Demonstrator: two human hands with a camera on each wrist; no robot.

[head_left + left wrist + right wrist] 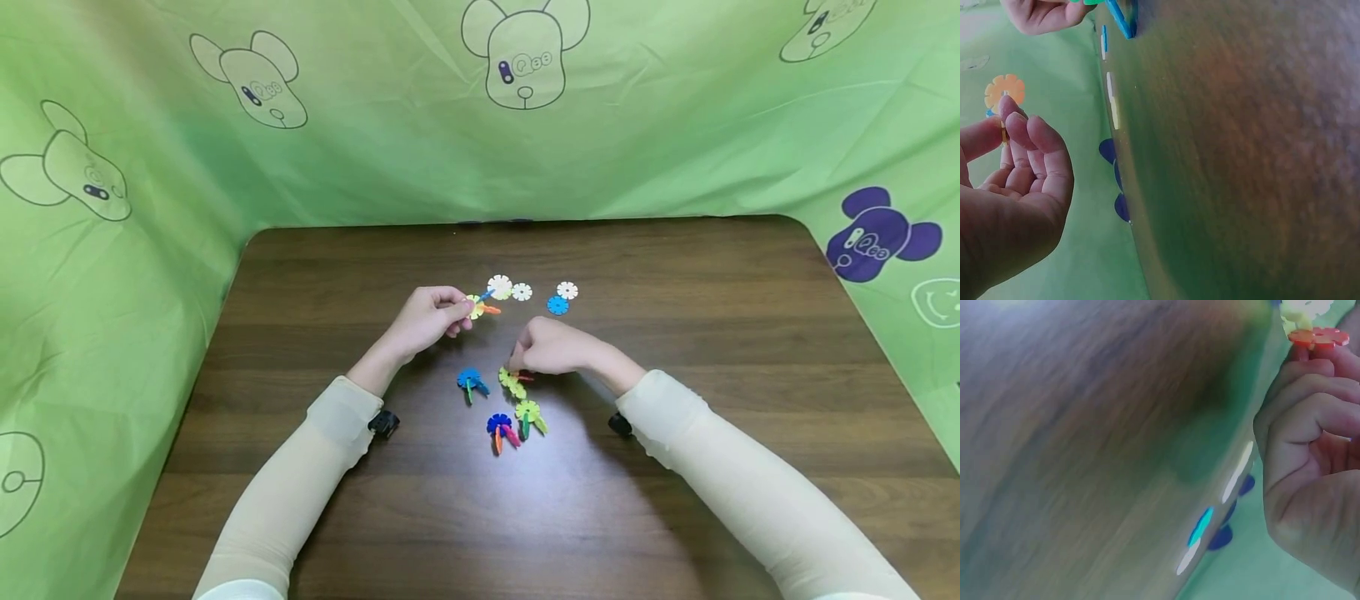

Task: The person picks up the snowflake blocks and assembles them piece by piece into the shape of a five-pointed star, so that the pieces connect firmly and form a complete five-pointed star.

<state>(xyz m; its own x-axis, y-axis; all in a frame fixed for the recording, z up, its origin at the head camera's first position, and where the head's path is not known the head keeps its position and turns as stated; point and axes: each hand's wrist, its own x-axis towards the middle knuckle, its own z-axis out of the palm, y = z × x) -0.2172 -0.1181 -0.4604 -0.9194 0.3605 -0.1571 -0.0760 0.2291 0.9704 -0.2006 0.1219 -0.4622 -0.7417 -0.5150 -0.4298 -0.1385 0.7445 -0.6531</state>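
Observation:
My left hand point(433, 318) pinches a small yellow notched plastic disc point(476, 307) between thumb and fingers. Joined to it are an orange disc point(1011, 86) and a blue piece point(486, 295). My right hand point(557, 346) grips a yellow-green notched disc piece point(513, 383) near the middle of the table. A red disc point(1319, 339) joined to that piece shows at the right fingertips in the right wrist view. The exact finger contact on the right is partly hidden by the hand itself.
Below the hands stand three joined clusters: blue point(468, 378), yellow-green point(528, 410) and dark blue point(498, 423). Loose white discs point(522, 292) lie behind the left hand. A blue disc point(558, 305) and a white one point(567, 290) lie beyond the right hand on the wooden table point(337, 517).

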